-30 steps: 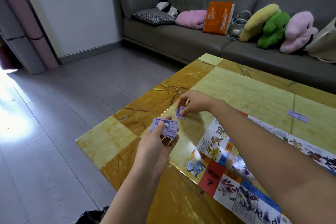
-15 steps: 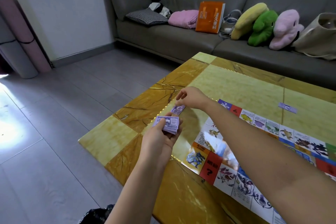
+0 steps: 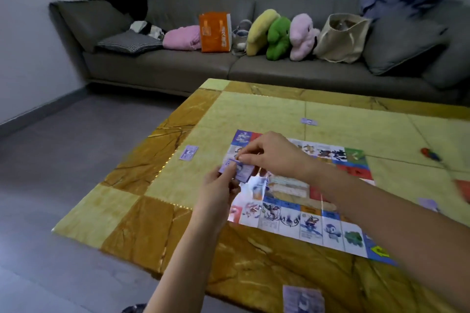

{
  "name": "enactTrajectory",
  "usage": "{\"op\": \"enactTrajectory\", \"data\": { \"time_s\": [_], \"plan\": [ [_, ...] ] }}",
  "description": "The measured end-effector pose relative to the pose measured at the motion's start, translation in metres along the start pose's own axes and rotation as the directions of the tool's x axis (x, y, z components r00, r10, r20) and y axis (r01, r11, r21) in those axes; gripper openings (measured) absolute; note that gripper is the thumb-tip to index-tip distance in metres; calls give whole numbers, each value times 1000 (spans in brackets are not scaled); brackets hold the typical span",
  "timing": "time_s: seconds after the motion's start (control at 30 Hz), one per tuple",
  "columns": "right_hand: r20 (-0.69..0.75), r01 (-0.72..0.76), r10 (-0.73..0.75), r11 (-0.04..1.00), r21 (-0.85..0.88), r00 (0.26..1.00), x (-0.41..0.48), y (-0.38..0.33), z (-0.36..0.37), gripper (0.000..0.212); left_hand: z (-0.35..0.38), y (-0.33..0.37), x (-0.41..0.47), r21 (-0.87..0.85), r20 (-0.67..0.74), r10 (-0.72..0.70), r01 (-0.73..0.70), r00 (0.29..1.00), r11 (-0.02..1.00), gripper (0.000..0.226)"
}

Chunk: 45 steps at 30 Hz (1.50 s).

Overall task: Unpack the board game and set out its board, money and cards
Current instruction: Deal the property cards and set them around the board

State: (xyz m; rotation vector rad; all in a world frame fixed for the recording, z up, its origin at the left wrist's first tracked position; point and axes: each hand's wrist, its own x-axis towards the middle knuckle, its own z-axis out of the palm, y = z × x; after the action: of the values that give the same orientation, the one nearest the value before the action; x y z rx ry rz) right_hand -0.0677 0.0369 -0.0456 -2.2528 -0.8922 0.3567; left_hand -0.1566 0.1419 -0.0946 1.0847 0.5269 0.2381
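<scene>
Purple paper is lying nearest me: a loose note (image 3: 302, 298) is sitting at the near edge of the yellow-and-brown marble tabletop (image 3: 142, 231), cut off by the bottom of the view. Just beyond it my left grip (image 3: 218, 185) is curling round a small stack of purple money (image 3: 241, 173), thumb on top, and holding it up over the left side of the board (image 3: 312, 226). My right grip (image 3: 269, 155) is reaching across from the right and pinching the upper edge of that stack between thumb and fingertip, so both grips are touching the same bundle; whether it is taking one note or several I cannot tell. The board is lying flat and unfolded on the tabletop under my forearms, with its border of picture squares facing up and glare washing across its middle. Off its left edge a single purple note (image 3: 188, 153) is lying by itself on the tabletop. A second note (image 3: 308, 122) is lying beyond the board's far edge, and a third note (image 3: 428, 204) is showing to the right, past my right arm. Further right a small red-and-blue object (image 3: 429, 154) is lying on the tabletop, too blurred to identify. Behind the tabletop a grey sofa (image 3: 178, 71) is running along the wall, carrying a checked cushion (image 3: 129, 42), a pink bundle (image 3: 181, 38), an orange bag (image 3: 215, 32), a yellow plush (image 3: 262, 30), a green plush (image 3: 278, 34), a pink plush (image 3: 302, 35) and a beige tote bag (image 3: 340, 38).
</scene>
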Motion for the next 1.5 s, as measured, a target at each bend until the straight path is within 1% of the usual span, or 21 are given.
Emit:
{"op": "enactTrajectory", "data": {
  "time_s": [0.1,0.2,0.3,0.4,0.5,0.6,0.7,0.8,0.87,0.93,1.0,1.07,1.1,1.13,1.17,1.23,1.27,1.3,1.33,1.4,1.5],
  "plan": [
    [-188,-28,23,999,-25,982,-45,14,-8,17,26,-20,-19,-82,55,-46,51,997,995,17],
    [-314,-74,69,997,-5,947,-81,30,-11,17,51,-38,-40,-86,142,-43,55,989,995,21],
    [-411,-144,156,988,60,898,-121,49,-18,17,77,-54,-65,-34,239,-65,75,969,997,20],
    [-476,-186,182,982,40,860,-163,65,-29,18,102,-69,-83,79,291,-102,83,951,993,20],
    [-452,-223,197,975,-3,870,-197,74,-42,36,119,-78,-94,268,376,-117,13,919,963,23],
    [-374,-242,167,957,-163,912,-229,85,-55,55,138,-87,-110,409,522,-175,-65,835,910,23],
    [-343,-235,133,932,-276,930,-256,93,-65,55,155,-103,-122,498,600,-186,-181,778,848,24],
    [-341,-292,183,906,-305,922,-277,102,-75,50,171,-119,-131,552,627,-197,-252,753,794,31],
    [-347,-307,194,900,-309,918,-289,110,-84,41,182,-127,-135,605,633,-215,-303,743,736,36],
    [-387,-331,220,911,-247,895,-299,117,-96,30,193,-133,-137,653,653,-230,-383,721,653,38],
    [-411,-381,302,916,-124,860,-310,133,-114,20,210,-138,-140,673,694,-237,-495,680,549,37],
    [-373,-424,407,905,39,834,-319,149,-132,11,227,-138,-141,680,722,-236,-603,650,417,32],
    [-349,-442,460,887,133,816,-325,159,-141,9,236,-139,-142,680,725,-231,-621,649,391,27],
    [-330,-455,506,862,221,797,-330,168,-148,7,245,-140,-143,683,718,-226,-602,659,414,23],
    [-321,-462,545,834,301,775,-336,178,-155,7,254,-141,-144,691,694,-232,-539,681,482,19],
    [-328,-449,592,790,417,736,-344,195,-162,8,268,-148,-144,682,614,-271,-324,741,656,16],
    [-335,-441,605,776,451,722,-346,203,-163,9,274,-152,-143,662,568,-300,-210,766,719,18],
    [-338,-443,618,764,469,710,-349,212,-165,8,281,-159,-143,648,524,-330,-117,785,753,18],
    [-332,-457,629,757,466,703,-350,220,-164,6,286,-166,-141,645,481,-356,-48,801,763,18],
    [-318,-511,647,752,417,692,-355,238,-160,6,296,-178,-138,682,403,-403,25,822,731,18],
    [-369,-607,664,747,272,651,-366,260,-155,9,309,-190,-129,772,338,-425,10,840,635,23]
  ]
}}
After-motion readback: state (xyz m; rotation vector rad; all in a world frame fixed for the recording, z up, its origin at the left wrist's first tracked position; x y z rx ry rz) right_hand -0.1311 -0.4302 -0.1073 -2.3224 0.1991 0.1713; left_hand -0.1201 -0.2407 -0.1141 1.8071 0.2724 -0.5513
